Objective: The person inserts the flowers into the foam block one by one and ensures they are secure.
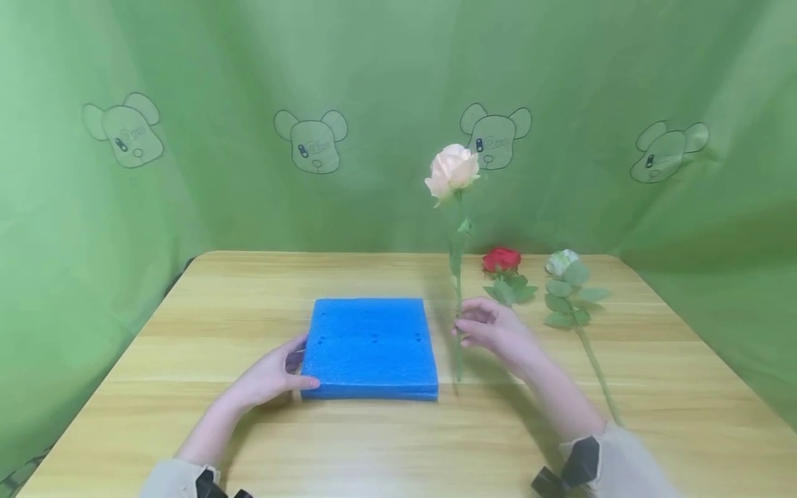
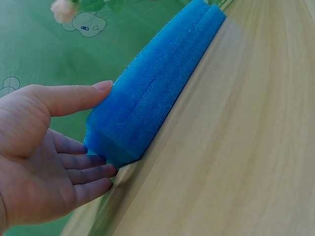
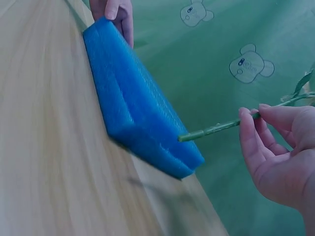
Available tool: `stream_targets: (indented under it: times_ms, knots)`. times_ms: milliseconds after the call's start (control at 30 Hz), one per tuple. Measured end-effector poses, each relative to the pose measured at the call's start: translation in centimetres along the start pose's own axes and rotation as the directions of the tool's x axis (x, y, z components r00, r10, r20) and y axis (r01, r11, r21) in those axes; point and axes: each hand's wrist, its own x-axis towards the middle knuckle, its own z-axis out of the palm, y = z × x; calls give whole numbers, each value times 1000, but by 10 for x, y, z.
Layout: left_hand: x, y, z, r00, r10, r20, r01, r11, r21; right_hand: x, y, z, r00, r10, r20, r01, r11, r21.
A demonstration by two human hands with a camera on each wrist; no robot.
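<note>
A blue foam block [image 1: 371, 347] with small dark holes in its top lies flat on the table; a lengthwise split shows along its side. My left hand [image 1: 278, 371] holds its near left corner, the thumb on the front edge and the fingers against the left side. To the right of the block, my right hand [image 1: 493, 332] pinches the green stem of a pale pink rose [image 1: 453, 171] between thumb and fingers. The rose stands upright, bloom at the top. In the right wrist view its bare stem end [image 3: 184, 137] appears near the foam block [image 3: 140, 108].
Behind my right hand lies a red rose [image 1: 501, 259], its lower stem hidden. Farther right lies a whitish-green flower [image 1: 562, 263] with a long leafy stem. A green curtain [image 1: 386, 62] printed with mouse-like heads hangs behind the wooden table [image 1: 249, 290].
</note>
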Motion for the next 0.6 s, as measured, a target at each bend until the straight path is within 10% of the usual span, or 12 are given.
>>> stream_targets:
  times_ms: [600]
  knots:
    - [-1,1,0,1000,1,13,0,999,-39,27,-32,42,990,-110,-90,102,991,-89]
